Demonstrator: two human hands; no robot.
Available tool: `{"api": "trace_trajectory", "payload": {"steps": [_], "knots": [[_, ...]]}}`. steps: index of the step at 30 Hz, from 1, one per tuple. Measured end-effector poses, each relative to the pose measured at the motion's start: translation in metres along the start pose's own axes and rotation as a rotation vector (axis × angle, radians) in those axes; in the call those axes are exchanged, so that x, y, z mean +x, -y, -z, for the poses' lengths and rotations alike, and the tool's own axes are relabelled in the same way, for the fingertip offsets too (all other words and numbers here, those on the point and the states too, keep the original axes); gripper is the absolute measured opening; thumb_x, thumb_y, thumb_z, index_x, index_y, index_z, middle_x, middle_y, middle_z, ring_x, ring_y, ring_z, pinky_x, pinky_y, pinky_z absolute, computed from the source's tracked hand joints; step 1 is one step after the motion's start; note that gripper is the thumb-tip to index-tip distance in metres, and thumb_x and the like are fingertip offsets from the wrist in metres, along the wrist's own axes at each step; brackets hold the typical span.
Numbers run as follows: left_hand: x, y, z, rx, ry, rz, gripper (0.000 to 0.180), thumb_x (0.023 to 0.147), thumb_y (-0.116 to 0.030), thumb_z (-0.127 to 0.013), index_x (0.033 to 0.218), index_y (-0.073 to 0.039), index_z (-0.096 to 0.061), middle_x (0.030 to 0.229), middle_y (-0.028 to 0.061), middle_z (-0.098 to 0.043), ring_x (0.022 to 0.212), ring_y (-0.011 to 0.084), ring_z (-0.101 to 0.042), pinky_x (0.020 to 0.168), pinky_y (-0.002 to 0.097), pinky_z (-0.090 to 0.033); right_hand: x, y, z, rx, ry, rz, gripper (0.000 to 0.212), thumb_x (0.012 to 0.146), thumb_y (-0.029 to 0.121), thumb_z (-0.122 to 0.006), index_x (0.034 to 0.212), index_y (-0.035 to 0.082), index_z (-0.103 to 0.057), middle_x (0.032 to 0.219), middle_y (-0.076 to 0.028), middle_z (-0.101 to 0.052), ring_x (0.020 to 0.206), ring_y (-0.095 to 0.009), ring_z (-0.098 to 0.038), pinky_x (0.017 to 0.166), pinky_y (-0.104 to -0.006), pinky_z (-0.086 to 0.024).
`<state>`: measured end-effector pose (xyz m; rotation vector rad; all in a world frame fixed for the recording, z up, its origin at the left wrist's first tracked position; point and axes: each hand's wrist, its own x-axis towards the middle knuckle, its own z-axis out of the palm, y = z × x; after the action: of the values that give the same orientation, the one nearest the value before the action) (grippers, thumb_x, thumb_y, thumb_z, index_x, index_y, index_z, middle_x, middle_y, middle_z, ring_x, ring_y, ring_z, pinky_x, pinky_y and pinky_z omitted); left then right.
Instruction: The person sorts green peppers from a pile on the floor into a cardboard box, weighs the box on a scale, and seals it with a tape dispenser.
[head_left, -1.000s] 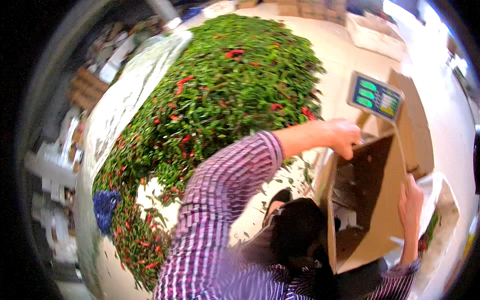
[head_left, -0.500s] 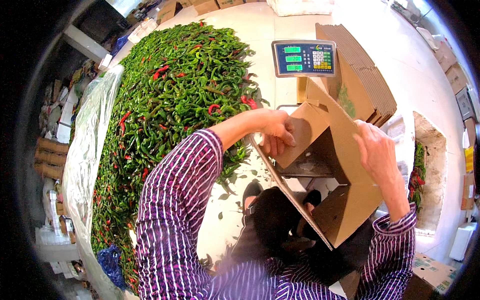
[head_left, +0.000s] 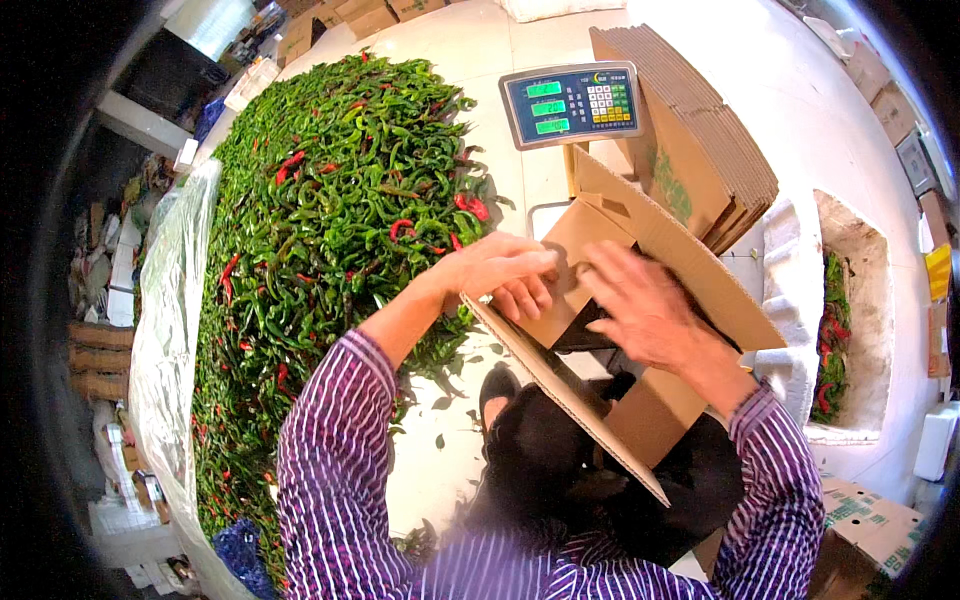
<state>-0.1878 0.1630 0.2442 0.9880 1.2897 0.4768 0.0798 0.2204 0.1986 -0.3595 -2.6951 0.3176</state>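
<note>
An open cardboard box stands tilted in front of me, its side panels spread and daylight showing through its lower opening. My left hand is closed over the upper edge of its left panel, fingers curled to the inner side. Over the box's opening reaches my right hand, fingers apart, slightly blurred and holding nothing I can see. Its fingertips are close to the brown inner flap; whether they touch it, I cannot tell.
A scale display rises beyond the box, with a stack of flattened cartons beside it. Green and red chili peppers form a large heap at left, edged by plastic sheeting. A white foam box with peppers lies right.
My right hand has let go of the right panel and moved left over the opening. My left hand stays on the left panel. The view has shifted slightly.
</note>
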Motion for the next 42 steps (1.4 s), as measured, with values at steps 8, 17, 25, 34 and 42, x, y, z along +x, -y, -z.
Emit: {"api": "trace_trajectory", "payload": {"steps": [8, 17, 25, 34, 42], "knots": [[-0.025, 0.020, -0.057, -0.042, -0.628, -0.663, 0.052, 0.104, -0.041, -0.042, 0.139, -0.002, -0.045, 0.125, 0.0170, -0.062, 0.114, 0.0211, -0.059, 0.100, 0.0338, -0.044, -0.006, -0.011, -0.026, -0.060, 0.147, 0.030, 0.074, 0.080, 0.031, -0.074, 0.143, 0.005, -0.043, 0.150, -0.014, -0.040, 0.140, -0.029, -0.035, 0.112, -0.0433, -0.033], [0.044, 0.034, -0.031, 0.545, -0.692, -0.251, 0.059, 0.100, -0.043, -0.042, 0.147, -0.007, -0.035, 0.119, 0.0296, -0.062, 0.110, 0.0505, -0.057, 0.094, 0.0521, -0.045, -0.016, 0.010, 0.110, -0.251, -0.042, -0.601, 0.058, 0.080, 0.026, -0.073, 0.128, -0.002, -0.055, 0.138, -0.020, -0.053, 0.125, -0.036, -0.053, 0.102, -0.0466, -0.041], [0.065, 0.052, -0.011, -0.344, -0.574, -0.325, 0.054, 0.102, -0.038, -0.038, 0.141, -0.001, -0.044, 0.124, 0.0151, -0.060, 0.113, 0.0204, -0.057, 0.102, 0.0338, -0.042, -0.068, 0.030, 0.051, -0.204, 0.112, -0.340, 0.089, 0.084, 0.060, -0.060, 0.144, -0.002, -0.040, 0.150, -0.027, -0.035, 0.141, -0.038, -0.033, 0.112, -0.0480, -0.027], [0.071, -0.012, -0.008, 0.387, -0.242, -0.421, 0.052, 0.107, -0.036, -0.029, 0.151, -0.008, -0.032, 0.152, 0.0089, -0.037, 0.142, 0.0227, -0.032, 0.117, 0.0357, -0.024, -0.067, 0.023, 0.041, -0.112, 0.048, -0.283, 0.079, 0.085, 0.053, -0.063, 0.141, 0.000, -0.045, 0.151, -0.022, -0.036, 0.142, -0.034, -0.032, 0.111, -0.0471, -0.028], [0.067, 0.021, -0.021, 0.558, -0.809, -0.402, 0.032, 0.097, -0.027, -0.053, 0.121, -0.006, -0.059, 0.108, 0.0186, -0.068, 0.099, 0.0368, -0.064, 0.089, 0.0415, -0.050, -0.071, 0.017, 0.039, -0.144, 0.031, -0.278, 0.068, 0.082, 0.042, -0.068, 0.137, 0.005, -0.051, 0.149, -0.017, -0.042, 0.140, -0.032, -0.036, 0.109, -0.0459, -0.030]]}}
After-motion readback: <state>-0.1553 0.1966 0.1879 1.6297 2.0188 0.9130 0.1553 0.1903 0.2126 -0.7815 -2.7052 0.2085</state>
